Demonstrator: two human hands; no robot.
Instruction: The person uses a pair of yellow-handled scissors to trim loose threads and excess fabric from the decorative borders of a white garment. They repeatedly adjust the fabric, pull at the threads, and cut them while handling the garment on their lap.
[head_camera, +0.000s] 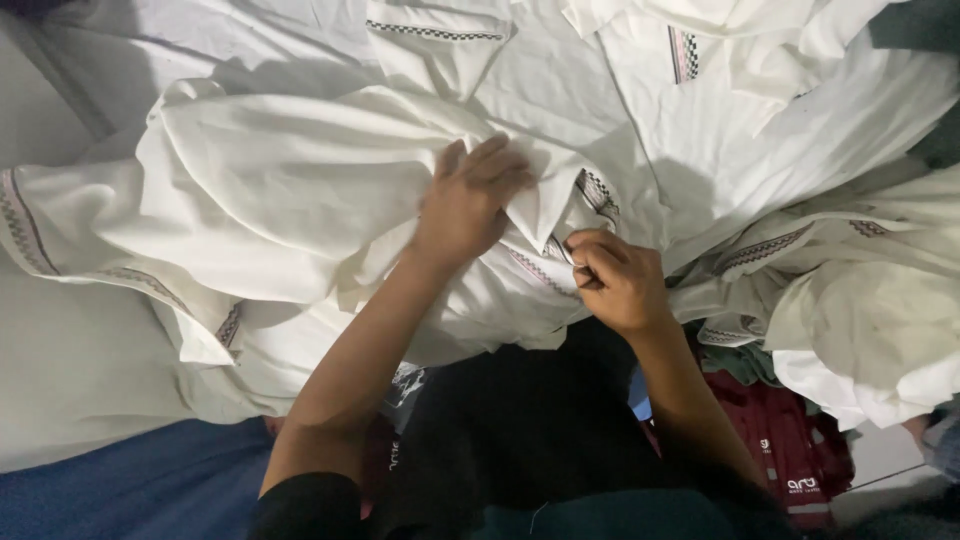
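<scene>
A heap of white garments (300, 190) with checkered black-and-white trim fills most of the view. My left hand (468, 200) lies flat on top of one white garment, fingers pressing its fabric just beside a checkered collar edge (598, 190). My right hand (618, 278) is closed, pinching the trimmed hem of the same garment between thumb and fingers. Both forearms reach up from the bottom middle over my dark clothing.
More white shirts (740, 90) with checkered trim lie at the top and right. A dark red garment (790, 450) sits at the lower right. Blue cloth (130, 490) covers the lower left.
</scene>
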